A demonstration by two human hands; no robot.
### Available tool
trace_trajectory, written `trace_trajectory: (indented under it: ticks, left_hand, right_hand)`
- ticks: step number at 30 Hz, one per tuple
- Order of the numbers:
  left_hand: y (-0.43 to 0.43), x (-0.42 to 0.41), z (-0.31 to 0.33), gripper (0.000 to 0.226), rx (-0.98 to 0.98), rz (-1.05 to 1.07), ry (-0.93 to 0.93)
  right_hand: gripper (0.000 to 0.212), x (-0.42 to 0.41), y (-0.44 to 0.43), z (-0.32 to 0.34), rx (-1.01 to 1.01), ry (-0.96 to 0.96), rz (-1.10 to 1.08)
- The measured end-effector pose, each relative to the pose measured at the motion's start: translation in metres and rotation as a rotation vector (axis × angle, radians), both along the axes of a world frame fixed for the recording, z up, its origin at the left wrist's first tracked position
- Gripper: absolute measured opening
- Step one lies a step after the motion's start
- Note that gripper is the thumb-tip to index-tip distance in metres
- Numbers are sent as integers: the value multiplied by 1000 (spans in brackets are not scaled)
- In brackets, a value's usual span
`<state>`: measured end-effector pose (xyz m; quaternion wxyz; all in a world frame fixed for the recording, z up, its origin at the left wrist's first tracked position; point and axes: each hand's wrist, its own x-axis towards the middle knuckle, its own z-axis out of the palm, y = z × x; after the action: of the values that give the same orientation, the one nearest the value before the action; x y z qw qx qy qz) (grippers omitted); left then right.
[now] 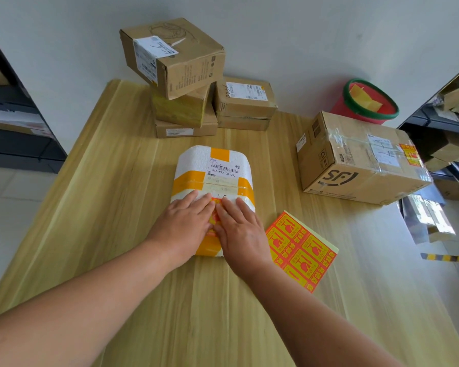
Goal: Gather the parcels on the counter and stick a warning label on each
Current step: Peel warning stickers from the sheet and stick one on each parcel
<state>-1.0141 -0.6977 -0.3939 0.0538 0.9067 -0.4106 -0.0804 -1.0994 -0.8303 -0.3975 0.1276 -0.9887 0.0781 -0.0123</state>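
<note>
The white foam parcel (212,178), banded with orange tape, lies flat at the middle of the wooden counter (112,186). A red-and-yellow warning label (214,217) sits on the parcel's near end, mostly covered by my hands. My left hand (186,221) and right hand (240,230) lie side by side on it, fingers straight and flat, pressing down; neither grasps anything. Just right of the parcel's near corner, the label sheet (301,252) lies flat. Beyond the parcel, against the wall, stand stacked brown cartons (186,83), the topmost tilted. Well right of the parcel sits a large taped SF carton (350,165) bearing a red-and-yellow sticker (410,154). Farther right and beyond the parcel stands a red bucket (366,104) with a green rim.
</note>
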Motion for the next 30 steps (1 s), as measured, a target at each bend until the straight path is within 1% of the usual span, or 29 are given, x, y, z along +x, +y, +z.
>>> trace_trajectory:
  ticks: [3,8,13,17,19,20,22,24,25,27,28,30]
  left_hand:
    - [5,-4,-4,56,15,-4,-7]
    - [8,-7,-8,59,43,-16,-30]
    - [10,-6,-11,63,63,-38,-33]
    - [8,-5,-12,62,51,-31,-41]
    - [8,-5,-11,66,32,-8,-21]
    - [8,-5,-10,72,-3,44,11]
    - [8,-6,-7,92,-114,249,144]
    - [7,-5,-7,112,-195,451,312]
    - [7,-5,-8,117,-224,520,405]
    - [4,-3,-9,115,-289,590,578]
    - [3,-3,-10,110,-319,594,620]
    - [0,-4,-10,100,-353,592,620]
  right_hand:
    - [54,-5,1,-4,-24,1,14]
    - [58,-10,2,-14,-80,72,1]
    - [61,-10,1,-13,-80,100,15]
    - [61,-7,2,-9,-30,106,-2]
    - [67,-7,2,-6,17,92,-39]
    - [73,-8,3,-5,56,68,-101]
    - [91,-11,2,-4,171,26,-287]
    - [104,-13,2,-4,323,56,-451]
    - [108,-13,2,-4,406,82,-503]
    - [109,-12,2,-4,535,106,-553]
    - [106,-11,2,-4,554,107,-554]
    - [100,-9,-1,-3,529,109,-541]
